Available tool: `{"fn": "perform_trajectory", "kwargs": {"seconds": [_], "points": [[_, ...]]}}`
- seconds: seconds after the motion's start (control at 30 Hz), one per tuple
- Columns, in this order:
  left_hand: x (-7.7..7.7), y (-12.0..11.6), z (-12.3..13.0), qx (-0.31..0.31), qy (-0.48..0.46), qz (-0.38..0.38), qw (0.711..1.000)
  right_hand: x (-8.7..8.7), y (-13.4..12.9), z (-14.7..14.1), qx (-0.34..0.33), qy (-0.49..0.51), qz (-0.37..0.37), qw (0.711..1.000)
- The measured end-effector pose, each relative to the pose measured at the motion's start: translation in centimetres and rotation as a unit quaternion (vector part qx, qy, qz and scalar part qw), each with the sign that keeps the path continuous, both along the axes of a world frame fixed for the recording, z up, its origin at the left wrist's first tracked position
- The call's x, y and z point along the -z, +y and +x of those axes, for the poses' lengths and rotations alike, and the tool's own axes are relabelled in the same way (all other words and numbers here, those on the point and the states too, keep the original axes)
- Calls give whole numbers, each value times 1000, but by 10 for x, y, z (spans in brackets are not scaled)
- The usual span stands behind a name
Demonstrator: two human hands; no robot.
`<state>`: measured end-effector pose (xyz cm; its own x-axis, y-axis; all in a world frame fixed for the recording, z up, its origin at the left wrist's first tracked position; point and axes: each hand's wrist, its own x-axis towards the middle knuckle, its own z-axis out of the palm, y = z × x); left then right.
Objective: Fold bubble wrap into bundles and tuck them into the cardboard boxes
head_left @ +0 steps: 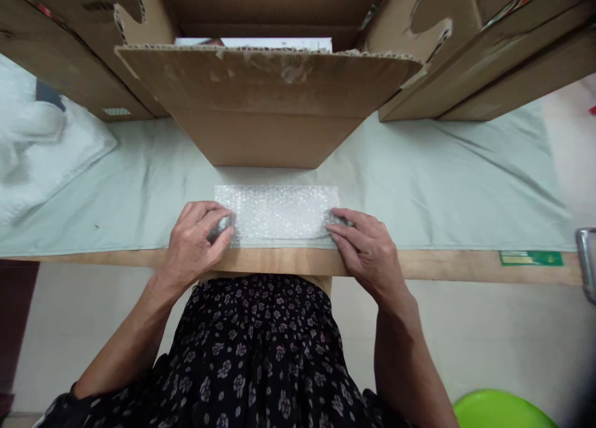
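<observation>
A flat rectangular piece of bubble wrap [282, 212] lies on the pale green cloth near the table's front edge. My left hand [198, 235] pinches its left end, thumb and forefinger close together. At the opposite end my right hand [365, 245] grips the lower right corner between thumb and fingers. The wrap stays flat between them. Whether anything is inside it, I cannot tell.
An open cardboard box [270, 130] stands just behind the wrap, with white flat items [279, 43] inside. More cardboard boxes flank it left [69, 55] and right [503, 61]. Clear plastic wrapping [41, 142] is heaped at left. A green label [531, 258] marks the wooden edge.
</observation>
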<state>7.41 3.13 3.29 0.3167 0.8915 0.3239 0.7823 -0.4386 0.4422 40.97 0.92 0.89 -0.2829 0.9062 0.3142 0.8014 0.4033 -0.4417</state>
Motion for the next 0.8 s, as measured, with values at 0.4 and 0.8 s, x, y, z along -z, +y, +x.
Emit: {"fn": "perform_trajectory", "kwargs": {"seconds": [0.4, 0.8], "points": [[1, 0, -1, 34, -14, 2, 999, -27, -6, -9, 2, 154, 33, 988], [-35, -5, 1, 25, -270, -156, 950, -71, -29, -4, 128, 429, 45, 893]]}}
